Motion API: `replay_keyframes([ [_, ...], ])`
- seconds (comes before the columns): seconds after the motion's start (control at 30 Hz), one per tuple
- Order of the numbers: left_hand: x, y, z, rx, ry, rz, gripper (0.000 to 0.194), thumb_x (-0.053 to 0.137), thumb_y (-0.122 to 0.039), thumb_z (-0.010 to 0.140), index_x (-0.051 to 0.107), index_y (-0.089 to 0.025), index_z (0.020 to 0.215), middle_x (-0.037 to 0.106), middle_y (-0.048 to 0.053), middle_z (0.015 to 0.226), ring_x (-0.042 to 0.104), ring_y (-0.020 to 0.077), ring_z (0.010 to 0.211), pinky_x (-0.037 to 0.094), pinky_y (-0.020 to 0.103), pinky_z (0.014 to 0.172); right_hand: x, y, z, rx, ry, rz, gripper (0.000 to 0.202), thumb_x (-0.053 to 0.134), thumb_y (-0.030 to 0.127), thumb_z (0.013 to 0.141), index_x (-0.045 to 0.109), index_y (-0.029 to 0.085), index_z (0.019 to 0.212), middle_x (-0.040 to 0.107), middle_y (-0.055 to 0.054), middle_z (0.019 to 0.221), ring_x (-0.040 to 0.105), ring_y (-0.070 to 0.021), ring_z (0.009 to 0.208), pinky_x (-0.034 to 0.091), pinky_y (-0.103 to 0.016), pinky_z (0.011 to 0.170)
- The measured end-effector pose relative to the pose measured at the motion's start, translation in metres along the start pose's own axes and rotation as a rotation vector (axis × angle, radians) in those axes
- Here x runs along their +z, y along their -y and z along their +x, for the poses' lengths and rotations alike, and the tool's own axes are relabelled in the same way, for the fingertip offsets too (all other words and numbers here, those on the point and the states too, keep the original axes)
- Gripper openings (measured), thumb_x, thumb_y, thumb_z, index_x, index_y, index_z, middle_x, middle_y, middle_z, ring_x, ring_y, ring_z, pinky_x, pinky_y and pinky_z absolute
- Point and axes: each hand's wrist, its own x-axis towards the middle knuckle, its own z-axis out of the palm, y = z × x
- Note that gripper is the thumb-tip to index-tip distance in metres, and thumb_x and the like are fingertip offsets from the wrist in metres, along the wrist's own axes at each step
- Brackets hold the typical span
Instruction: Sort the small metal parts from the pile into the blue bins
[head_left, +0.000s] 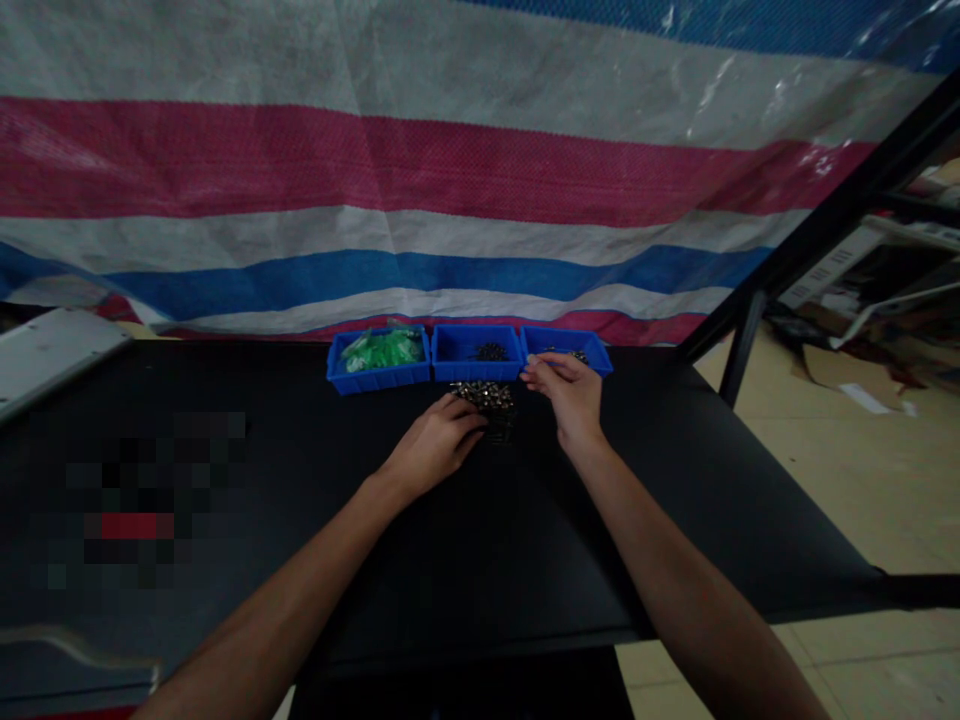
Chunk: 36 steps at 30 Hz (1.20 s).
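On the black table (480,560) stands a dark block-like stack (499,425) topped with many small shiny metal pieces (487,395). My left hand (439,440) rests against its left side, fingers bent around the edge. My right hand (570,395) is in front of the right blue bin (600,352), thumb and fingertips pinched; whatever they hold is too small to name. That bin has small metal parts inside, partly hidden by the hand. Dark small screws or similar parts (491,351) lie in the middle blue bin (454,345).
Green plastic bags (382,350) fill the left blue bin (379,380). A striped sheet (450,170) hangs behind the table. To the left lies a pale metal panel (56,355). A black frame post (810,230) rises at the right, with cardboard (847,372) on the floor beyond.
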Motion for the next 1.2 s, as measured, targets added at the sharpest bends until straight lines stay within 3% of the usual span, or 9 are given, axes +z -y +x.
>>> replay_keyframes([
  [0.07, 0.000, 0.001, 0.000, -0.007, 0.015, 0.029, 0.015, 0.056, -0.016, 0.093, 0.068, -0.016, 0.102, 0.066, 0.009, 0.100, 0.058, 0.0237, 0.099, 0.054, 0.040, 0.089, -0.003, -0.004, 0.005, -0.021, -0.114, 0.060, 0.028, 0.081, 0.031, 0.067, 0.069, 0.016, 0.087, 0.074, -0.004, 0.076, 0.074, -0.0216, 0.077, 0.060, -0.037, 0.076],
  [0.17, -0.002, 0.000, 0.001, -0.020, 0.014, 0.050, 0.013, 0.056, -0.017, 0.093, 0.068, -0.016, 0.096, 0.065, 0.008, 0.094, 0.058, 0.0229, 0.094, 0.054, 0.039, 0.085, -0.005, -0.009, 0.010, -0.048, -0.158, 0.111, 0.036, 0.080, 0.030, 0.068, 0.068, 0.017, 0.099, 0.075, -0.006, 0.090, 0.074, -0.0224, 0.089, 0.059, -0.039, 0.085],
  [0.33, -0.001, -0.005, 0.001, 0.054, -0.017, 0.011, 0.022, 0.053, -0.019, 0.095, 0.066, -0.018, 0.113, 0.066, 0.009, 0.105, 0.059, 0.0229, 0.100, 0.053, 0.041, 0.091, -0.004, -0.007, 0.008, -0.031, -0.086, 0.045, 0.039, 0.076, 0.036, 0.072, 0.067, 0.020, 0.107, 0.074, -0.007, 0.099, 0.074, -0.0211, 0.080, 0.061, -0.038, 0.075],
  [0.43, 0.002, -0.005, 0.001, 0.102, 0.025, 0.003, 0.021, 0.053, -0.017, 0.095, 0.069, -0.018, 0.108, 0.067, 0.009, 0.102, 0.061, 0.0221, 0.098, 0.054, 0.038, 0.087, -0.003, -0.004, 0.005, -0.052, -0.026, -0.003, 0.040, 0.072, 0.038, 0.076, 0.066, 0.021, 0.111, 0.074, -0.008, 0.103, 0.073, -0.0194, 0.076, 0.059, -0.036, 0.070],
  [0.77, -0.008, -0.003, 0.002, 0.000, 0.054, 0.072, 0.010, 0.056, -0.016, 0.092, 0.066, -0.015, 0.094, 0.064, 0.008, 0.092, 0.060, 0.0221, 0.089, 0.054, 0.036, 0.081, 0.002, 0.005, -0.001, 0.006, 0.027, -0.013, 0.033, 0.071, 0.038, 0.073, 0.067, 0.021, 0.102, 0.076, -0.005, 0.091, 0.070, -0.0162, 0.064, 0.054, -0.031, 0.061],
  [1.2, -0.010, -0.005, 0.002, -0.127, 0.095, -0.038, 0.007, 0.054, -0.012, 0.092, 0.060, -0.015, 0.093, 0.058, 0.008, 0.100, 0.059, 0.0201, 0.090, 0.054, 0.034, 0.082, 0.005, 0.007, -0.005, 0.024, 0.110, -0.003, 0.028, 0.070, 0.035, 0.072, 0.069, 0.021, 0.096, 0.077, -0.002, 0.085, 0.067, -0.0128, 0.057, 0.051, -0.027, 0.056],
])
